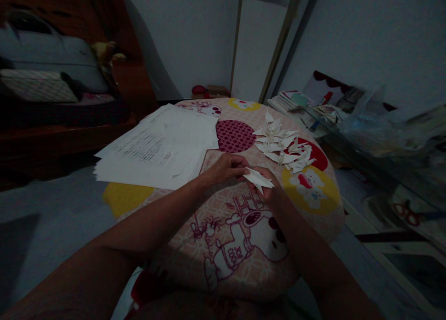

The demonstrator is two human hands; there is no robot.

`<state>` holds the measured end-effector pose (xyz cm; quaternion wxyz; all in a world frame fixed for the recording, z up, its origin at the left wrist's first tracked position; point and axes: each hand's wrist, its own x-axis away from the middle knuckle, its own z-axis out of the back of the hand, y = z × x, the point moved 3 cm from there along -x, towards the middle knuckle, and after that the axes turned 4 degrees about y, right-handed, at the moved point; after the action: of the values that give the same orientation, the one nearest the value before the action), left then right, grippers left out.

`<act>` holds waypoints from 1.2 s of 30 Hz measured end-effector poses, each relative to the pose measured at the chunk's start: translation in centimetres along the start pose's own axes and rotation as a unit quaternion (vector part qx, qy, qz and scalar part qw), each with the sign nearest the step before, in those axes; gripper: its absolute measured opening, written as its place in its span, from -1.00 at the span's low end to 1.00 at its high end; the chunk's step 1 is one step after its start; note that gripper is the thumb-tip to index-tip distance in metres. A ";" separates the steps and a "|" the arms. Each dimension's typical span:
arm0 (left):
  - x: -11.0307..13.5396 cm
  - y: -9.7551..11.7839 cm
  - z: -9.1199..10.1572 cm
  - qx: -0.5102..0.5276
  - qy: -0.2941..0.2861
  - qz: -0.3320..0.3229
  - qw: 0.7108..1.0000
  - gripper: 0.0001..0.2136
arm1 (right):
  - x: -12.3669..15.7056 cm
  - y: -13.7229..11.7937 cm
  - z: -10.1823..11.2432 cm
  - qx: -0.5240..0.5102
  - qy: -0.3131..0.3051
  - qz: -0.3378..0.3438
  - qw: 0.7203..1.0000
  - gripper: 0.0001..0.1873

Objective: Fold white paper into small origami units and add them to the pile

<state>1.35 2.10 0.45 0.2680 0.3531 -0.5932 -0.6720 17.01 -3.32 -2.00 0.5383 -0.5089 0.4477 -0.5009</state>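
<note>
Between my two hands, over the middle of the table, is a small white folded paper (257, 178) with pointed ends. My left hand (228, 166) pinches its left end between thumb and fingers. My right hand (270, 183) is closed around its right side, with some fingers hidden behind the paper. Just beyond, on the right of the table, lies a cluster of several folded paper cranes (278, 141). To the left of my hands is a spread stack of printed paper sheets (163, 134).
The round table wears a patterned cloth (237, 269) with cartoon figures. A glass-topped cabinet (369, 160) at the right carries papers and a plastic bag (379, 125); scissors (406, 213) show lower down. A wooden bench (128, 83) with bags stands at the left.
</note>
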 end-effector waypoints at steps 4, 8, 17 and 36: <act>0.1 0.2 0.3 -0.069 -0.008 -0.016 0.997 -0.93 | -1.3 -0.2 -0.2 -0.076 0.034 -0.083 0.993 -0.67; 0.2 0.6 0.9 -0.166 0.009 -0.036 0.985 -0.89 | -1.8 -0.9 0.6 -0.063 0.090 -0.070 0.992 -0.65; 0.4 1.8 0.7 -0.335 0.030 -0.128 0.933 -0.95 | -1.7 -1.7 1.9 0.004 0.095 -0.020 0.995 -0.79; 0.4 1.7 0.7 -0.278 0.088 -0.076 0.954 -0.82 | -1.5 -3.0 1.6 0.056 0.097 0.084 0.990 -0.83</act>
<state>0.45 1.98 2.08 0.3544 0.3664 -0.3285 -0.7951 18.21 -1.59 1.10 0.5599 -0.3872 0.5107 -0.5250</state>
